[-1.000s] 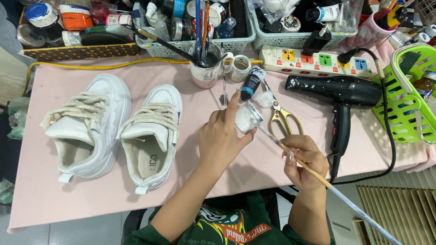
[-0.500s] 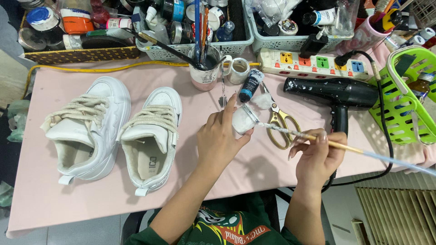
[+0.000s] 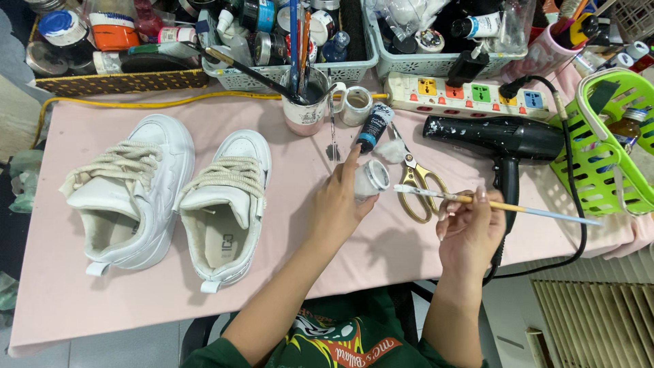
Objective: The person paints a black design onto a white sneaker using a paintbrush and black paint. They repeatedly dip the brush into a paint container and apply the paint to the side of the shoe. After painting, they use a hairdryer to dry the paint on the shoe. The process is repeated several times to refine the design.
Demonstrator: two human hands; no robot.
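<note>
while left hand [image 3: 338,204] grips small jar [image 3: 370,180], right hand [image 3: 470,228] pinches paintbrush [image 3: 497,205].

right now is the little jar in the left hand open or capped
Open. The small jar in the left hand is tipped toward the paintbrush, showing a round uncovered mouth with no lid on it.

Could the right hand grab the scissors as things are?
Probably yes, but not freely: the scissors lie uncovered on the table just beside the right hand, yet its fingers already pinch a paintbrush, which would get in the way.
</note>
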